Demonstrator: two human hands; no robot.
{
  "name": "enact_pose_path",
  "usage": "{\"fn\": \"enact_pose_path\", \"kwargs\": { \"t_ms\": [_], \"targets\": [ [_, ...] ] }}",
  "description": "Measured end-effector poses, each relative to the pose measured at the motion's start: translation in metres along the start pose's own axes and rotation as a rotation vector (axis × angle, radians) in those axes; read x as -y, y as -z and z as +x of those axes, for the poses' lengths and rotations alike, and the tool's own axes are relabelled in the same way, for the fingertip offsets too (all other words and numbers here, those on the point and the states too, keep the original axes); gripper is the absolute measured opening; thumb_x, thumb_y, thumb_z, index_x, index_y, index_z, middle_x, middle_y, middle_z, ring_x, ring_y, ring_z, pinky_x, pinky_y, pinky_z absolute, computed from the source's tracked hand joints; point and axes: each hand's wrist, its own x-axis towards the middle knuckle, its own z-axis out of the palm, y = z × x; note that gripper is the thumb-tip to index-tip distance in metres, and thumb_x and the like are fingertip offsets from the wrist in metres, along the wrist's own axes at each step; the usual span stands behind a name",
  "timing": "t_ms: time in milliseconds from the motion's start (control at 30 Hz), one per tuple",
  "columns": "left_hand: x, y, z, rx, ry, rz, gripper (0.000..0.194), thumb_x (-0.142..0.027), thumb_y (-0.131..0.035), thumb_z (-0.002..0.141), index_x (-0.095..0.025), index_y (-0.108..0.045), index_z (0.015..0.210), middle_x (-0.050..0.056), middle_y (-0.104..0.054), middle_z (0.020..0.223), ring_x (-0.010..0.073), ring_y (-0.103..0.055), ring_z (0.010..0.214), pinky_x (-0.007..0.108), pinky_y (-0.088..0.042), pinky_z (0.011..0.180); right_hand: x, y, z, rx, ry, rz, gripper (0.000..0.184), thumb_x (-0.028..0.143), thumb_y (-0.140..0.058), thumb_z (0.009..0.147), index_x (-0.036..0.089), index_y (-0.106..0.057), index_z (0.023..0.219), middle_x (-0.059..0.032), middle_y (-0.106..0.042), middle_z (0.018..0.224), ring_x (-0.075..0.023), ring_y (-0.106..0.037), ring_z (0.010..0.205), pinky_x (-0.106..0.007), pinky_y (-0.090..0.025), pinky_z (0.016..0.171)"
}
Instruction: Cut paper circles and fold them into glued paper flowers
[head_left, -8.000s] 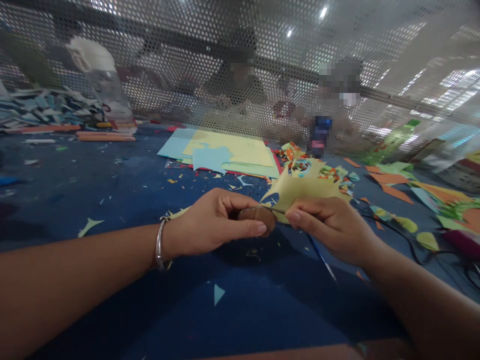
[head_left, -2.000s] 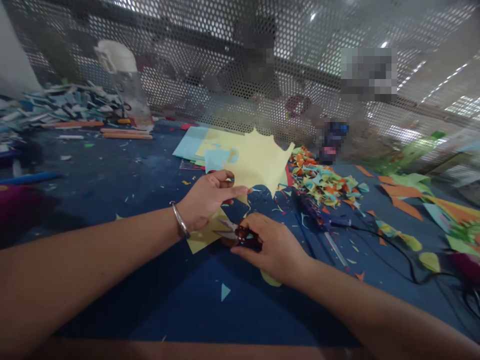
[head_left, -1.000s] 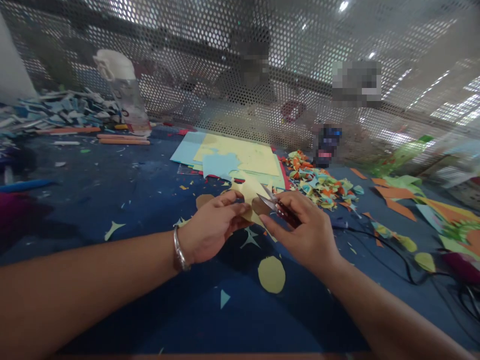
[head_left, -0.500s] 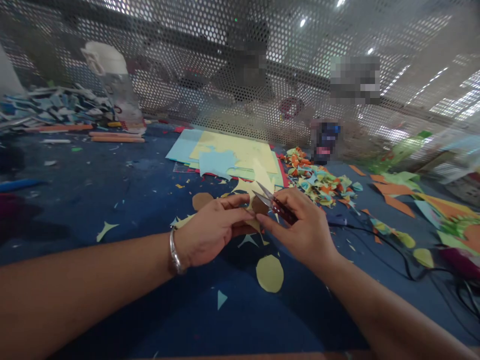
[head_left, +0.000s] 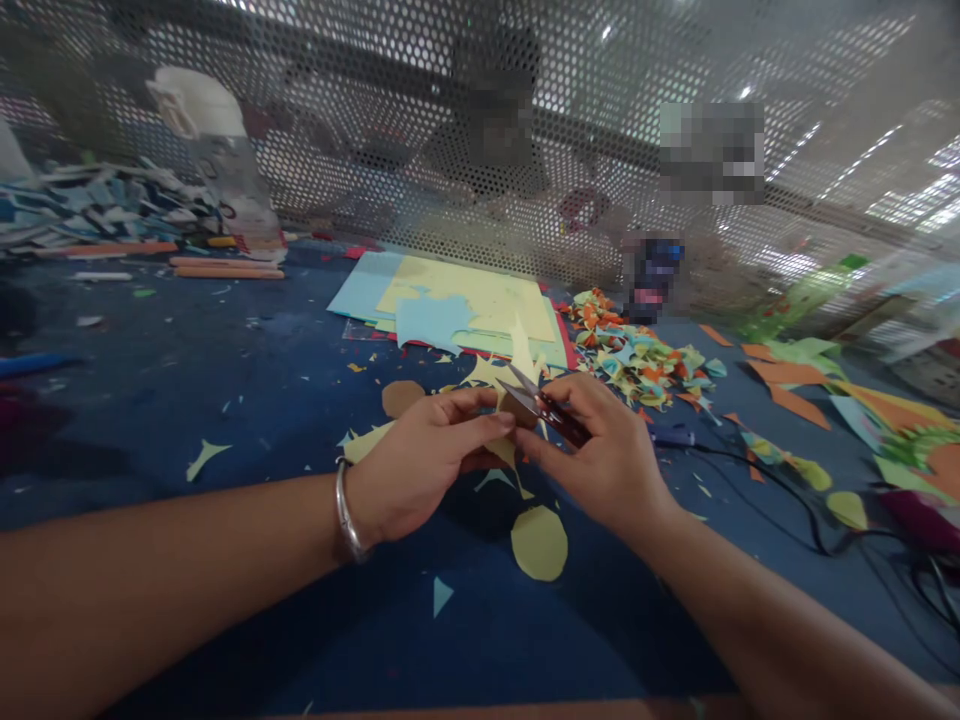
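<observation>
Between thumb and fingers, my left hand pinches a cut-up sheet of pale yellow paper with a brown disc against it. My right hand is wrapped round small thread snips, whose pointed blades stand apart and point up and left, close to the disc. Its thumb tip comes near the disc's edge. Below the hands a yellow paper circle lies flat on the dark blue table. Left of the paper, a second brown disc rests partly behind my left hand.
Behind the hands lie stacked coloured sheets. A heap of paper scraps is to their right, near a black cable. A water bottle and orange sticks stand or lie back left. A perforated metal screen borders the table.
The snips stay beside the paper, their blades tilted slightly lower to the left. My left thumb has risen a little over the brown disc. The view has shifted slightly.
</observation>
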Motion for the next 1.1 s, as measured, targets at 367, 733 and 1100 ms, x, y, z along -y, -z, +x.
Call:
{"fn": "enact_pose_path", "kwargs": {
  "t_ms": [367,733,1100],
  "targets": [
    [0.0,0.001,0.0,-0.05,0.018,-0.012,0.008,-0.017,-0.068,0.08,-0.018,-0.069,0.073,0.002,-0.067,0.078,0.0133,-0.063,0.072,0.025,-0.054,0.07,-0.001,-0.001,-0.002,0.023,0.001,0.069,0.013,0.026,-0.072,0.085,0.022,-0.061,0.089,-0.0024,-0.063,0.09,-0.0169,-0.062,0.083,-0.029,-0.051,0.071],
    [-0.003,-0.001,0.001,-0.152,-0.061,0.036,0.006,-0.019,-0.073,0.079,-0.016,-0.068,0.078,0.002,-0.069,0.079,0.0118,-0.062,0.07,0.023,-0.048,0.065,0.006,0.003,-0.005,-0.06,-0.132,0.066,0.013,0.031,-0.068,0.089,0.022,-0.06,0.083,0.0031,-0.063,0.068,-0.0105,-0.058,0.053,-0.023,-0.043,0.049],
    [0.001,-0.005,-0.006,-0.176,-0.181,0.073,0.015,-0.021,-0.072,0.081,-0.018,-0.066,0.094,0.001,-0.075,0.084,0.0143,-0.068,0.075,0.023,-0.049,0.07,0.01,-0.002,-0.007,-0.083,-0.247,0.134,0.024,0.04,-0.07,0.087,0.02,-0.059,0.077,0.0037,-0.059,0.063,-0.009,-0.049,0.052,-0.023,-0.04,0.049]
  ]
}}
